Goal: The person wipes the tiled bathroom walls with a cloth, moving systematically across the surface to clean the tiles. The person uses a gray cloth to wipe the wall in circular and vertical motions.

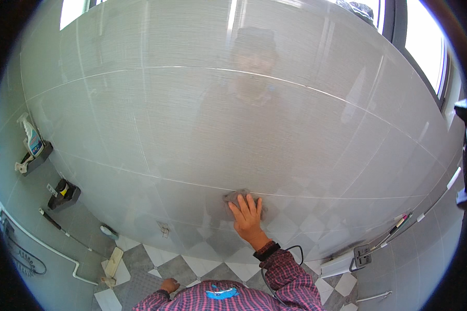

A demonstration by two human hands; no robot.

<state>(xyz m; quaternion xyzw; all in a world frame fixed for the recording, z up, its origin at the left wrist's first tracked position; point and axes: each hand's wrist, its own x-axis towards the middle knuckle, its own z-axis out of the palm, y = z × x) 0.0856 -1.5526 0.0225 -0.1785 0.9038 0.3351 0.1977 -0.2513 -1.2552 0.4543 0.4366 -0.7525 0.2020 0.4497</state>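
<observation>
My right hand (249,222) presses a crumpled grey cloth (232,196) flat against the glossy grey tiled wall (186,132), just below a pale horizontal grout line. Its fingers are spread over the cloth and point up the wall, covering much of it. Low beside my body, my left hand (170,285) hangs over the floor with its fingers curled. I cannot make out whether anything is inside it. A dark cable (295,247) loops near my right sleeve.
A dark corner shelf (39,160) at left holds a spray bottle (33,138); a lower shelf (68,198) carries a dark container. A long-handled mop (114,262) leans there. At right stand a white bin-like container (336,268) and several poles. Windows (424,39) are upper right.
</observation>
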